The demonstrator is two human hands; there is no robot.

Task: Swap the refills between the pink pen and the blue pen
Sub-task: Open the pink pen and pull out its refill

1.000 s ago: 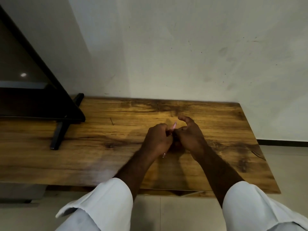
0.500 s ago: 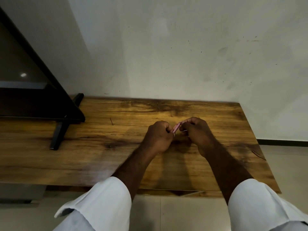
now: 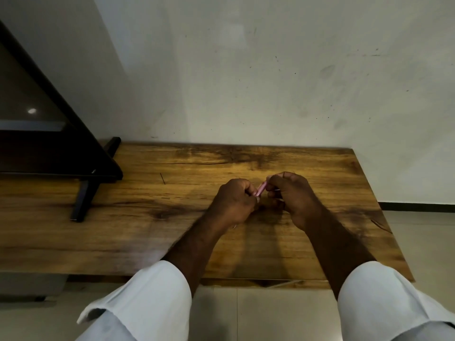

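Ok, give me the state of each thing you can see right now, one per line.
pink pen: lifted off the table, gripped at both ends by two hands
left hand: closed on the pen's lower end
right hand: fingers pinched on its upper end
blue pen: not visible
wooden table: bare here

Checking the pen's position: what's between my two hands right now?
In the head view, a short pink pen section bridges left hand and right hand.
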